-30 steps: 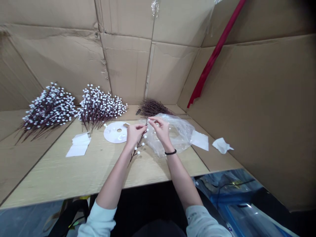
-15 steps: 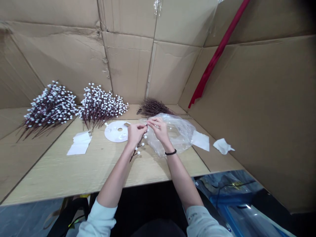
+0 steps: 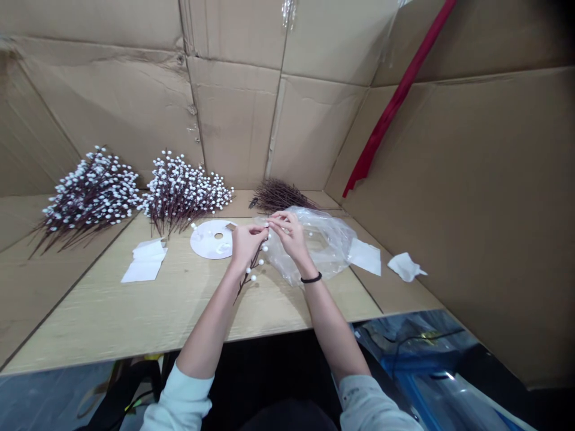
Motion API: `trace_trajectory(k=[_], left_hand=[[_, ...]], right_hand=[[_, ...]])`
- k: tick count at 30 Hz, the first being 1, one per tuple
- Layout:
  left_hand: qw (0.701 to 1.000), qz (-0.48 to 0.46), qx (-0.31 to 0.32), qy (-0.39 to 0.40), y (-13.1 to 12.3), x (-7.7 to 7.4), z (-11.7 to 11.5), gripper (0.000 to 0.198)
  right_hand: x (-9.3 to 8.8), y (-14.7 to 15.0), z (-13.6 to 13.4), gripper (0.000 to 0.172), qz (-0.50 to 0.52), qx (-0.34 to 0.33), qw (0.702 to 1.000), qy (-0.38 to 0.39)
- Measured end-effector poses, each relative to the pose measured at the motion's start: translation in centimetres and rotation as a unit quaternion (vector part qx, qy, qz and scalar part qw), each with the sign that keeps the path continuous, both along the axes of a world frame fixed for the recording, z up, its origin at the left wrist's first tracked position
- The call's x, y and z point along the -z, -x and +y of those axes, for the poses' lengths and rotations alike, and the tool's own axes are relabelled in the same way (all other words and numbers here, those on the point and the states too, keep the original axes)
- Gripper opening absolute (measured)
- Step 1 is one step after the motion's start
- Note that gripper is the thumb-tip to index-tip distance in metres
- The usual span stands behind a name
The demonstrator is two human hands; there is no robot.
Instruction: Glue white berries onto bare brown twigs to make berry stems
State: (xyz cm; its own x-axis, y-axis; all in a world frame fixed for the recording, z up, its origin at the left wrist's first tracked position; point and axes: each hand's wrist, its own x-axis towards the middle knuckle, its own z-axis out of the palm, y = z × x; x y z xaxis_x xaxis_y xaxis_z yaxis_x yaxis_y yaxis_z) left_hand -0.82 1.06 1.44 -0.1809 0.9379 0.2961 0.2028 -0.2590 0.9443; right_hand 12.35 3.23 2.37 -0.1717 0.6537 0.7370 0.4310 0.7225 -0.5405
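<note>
A brown artificial berry twig (image 3: 255, 262) with several white berries slants down toward me from my fingers. My left hand (image 3: 246, 244) is closed in a pinch on the twig near its upper end. Touching the left fingertips, my right hand (image 3: 290, 236) pinches a small white berry (image 3: 268, 224) at the twig's tip. Beneath my right hand lies a clear plastic bag (image 3: 330, 239), with a few white berries showing through it. Left of my left hand is a white disc (image 3: 209, 242) with a hole in its middle and small bits on it.
Two heaps of white-berried twigs (image 3: 92, 191) (image 3: 182, 191) lie at the back left. A bundle of bare brown twigs (image 3: 283, 194) is behind the bag. White papers (image 3: 146, 260) (image 3: 366, 256) (image 3: 405, 266) lie on the table. Cardboard walls (image 3: 238, 114) enclose it; a red strip (image 3: 395, 108) hangs right.
A white berry now shows between my fingertips at the twig's tip. The twig's lower end has swung slightly; both hands stay almost in place.
</note>
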Motion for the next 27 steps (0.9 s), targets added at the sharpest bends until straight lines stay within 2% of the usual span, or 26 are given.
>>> trace_trajectory(k=[7,11,15,18,21,24,27], left_hand=[[0.988,-0.156,0.005,0.003,0.5,-0.1,0.4,0.022],[0.972,-0.235,-0.025,-0.017,1.2,0.2,1.0,0.024],[0.955,-0.286,-0.064,-0.043,2.0,0.2,1.5,0.026],[0.951,-0.294,-0.086,-0.043,2.5,0.2,1.8,0.025],[0.947,-0.302,-0.098,-0.039,2.7,0.2,2.0,0.025],[0.934,-0.338,-0.101,-0.054,2.8,-0.1,1.9,0.025],[0.917,-0.381,-0.1,-0.057,2.8,-0.8,1.6,0.024]], right_hand=[[-0.1,-0.2,-0.4,0.029,0.137,0.037,0.989,0.032],[-0.5,0.3,-1.3,0.035,0.123,0.029,0.989,0.079],[-0.6,0.8,-4.4,0.039,0.049,0.044,0.989,0.129],[0.5,1.2,-8.1,0.04,-0.093,0.009,0.978,0.186],[2.6,2.0,-11.1,0.028,-0.177,-0.042,0.955,0.236],[4.6,2.9,-12.1,0.023,-0.199,-0.033,0.948,0.245],[5.4,3.5,-11.7,0.03,-0.196,-0.014,0.947,0.255]])
